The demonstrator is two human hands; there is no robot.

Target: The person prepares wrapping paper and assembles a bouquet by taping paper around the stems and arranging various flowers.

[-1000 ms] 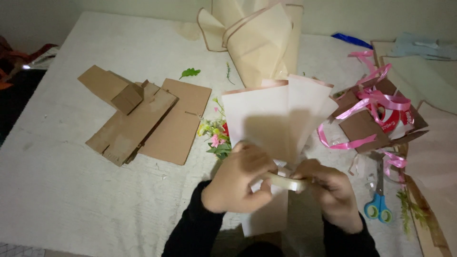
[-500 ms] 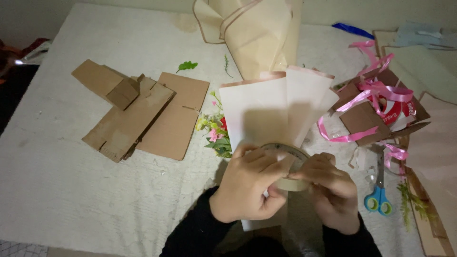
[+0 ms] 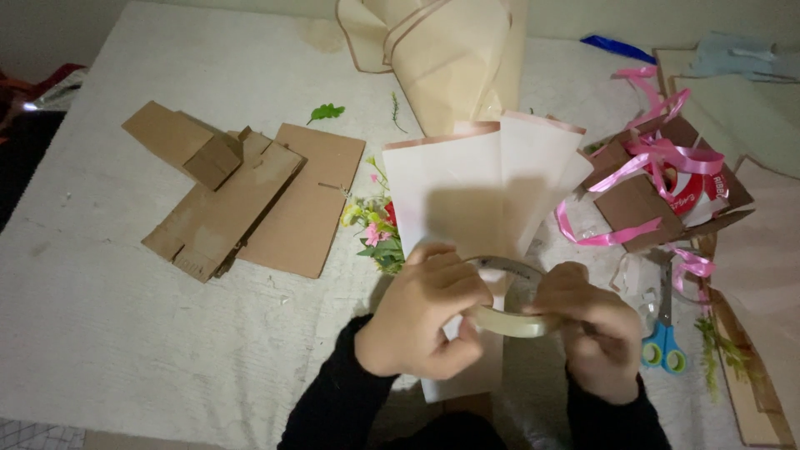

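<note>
Tape roll (image 3: 510, 310), clear, gripped between both hands (left (image 3: 421, 321), right (image 3: 588, 327)) above the desk (image 3: 100, 333), over pink-edged wrapping paper (image 3: 479, 187) already folded around flowers (image 3: 375, 229); wrap seemingly untaped, ribbon (image 3: 646, 158) unused.

Glossy clear tape roll (image 3: 510, 302), matt cream wrapping paper (image 3: 483, 183), rough brown cardboard (image 3: 250, 196) at nine o'clock, shiny pink satin ribbon (image 3: 658, 158) at two o'clock, on a coarse pale cloth-covered counter (image 3: 108, 317).

tape roll (image 3: 510, 300) now raised betw both hands, prev flat on wrap
</note>
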